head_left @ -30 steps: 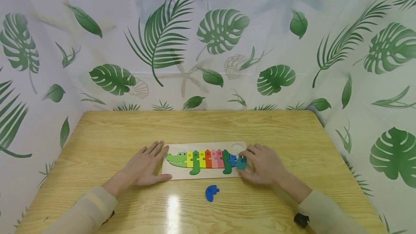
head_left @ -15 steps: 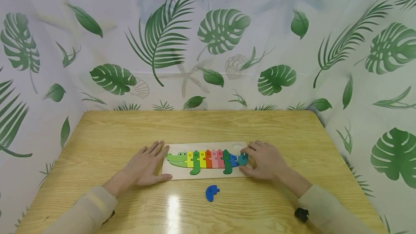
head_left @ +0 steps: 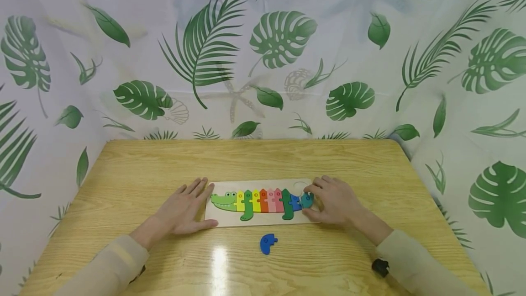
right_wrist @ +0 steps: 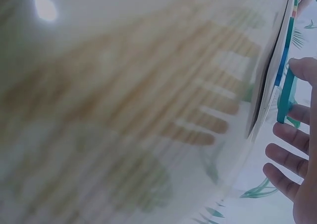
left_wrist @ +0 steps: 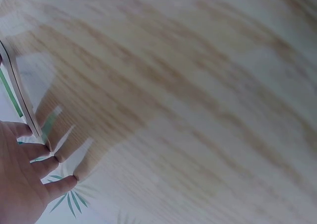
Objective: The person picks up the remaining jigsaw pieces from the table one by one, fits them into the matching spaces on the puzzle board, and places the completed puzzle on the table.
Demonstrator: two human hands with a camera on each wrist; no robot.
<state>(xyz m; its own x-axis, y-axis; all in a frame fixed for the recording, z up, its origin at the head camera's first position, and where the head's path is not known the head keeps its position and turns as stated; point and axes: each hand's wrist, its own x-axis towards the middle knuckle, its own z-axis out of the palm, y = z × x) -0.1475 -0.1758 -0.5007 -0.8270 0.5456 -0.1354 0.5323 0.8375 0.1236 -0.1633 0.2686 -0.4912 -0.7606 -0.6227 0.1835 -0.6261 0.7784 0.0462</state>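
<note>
A crocodile puzzle on a pale wooden board lies in front of me in the head view, with its coloured, numbered pieces joined in a row. My left hand rests at the board's left end, fingers spread, the thumb at the near corner. At the tail end, my right hand pinches a teal puzzle piece between thumb and fingers, beside the blue piece of the row. The right wrist view shows this teal piece edge-on, its other fingers extended. A loose blue puzzle piece lies nearer me.
The wooden table extends around the board and reflects a bright light near its front. A white curtain with green leaf prints stands behind the table and along both sides. A round outline marks the board's far right corner.
My right hand has moved slightly right and away from me with the teal puzzle piece. The left hand, the board and the loose blue piece stay in place.
</note>
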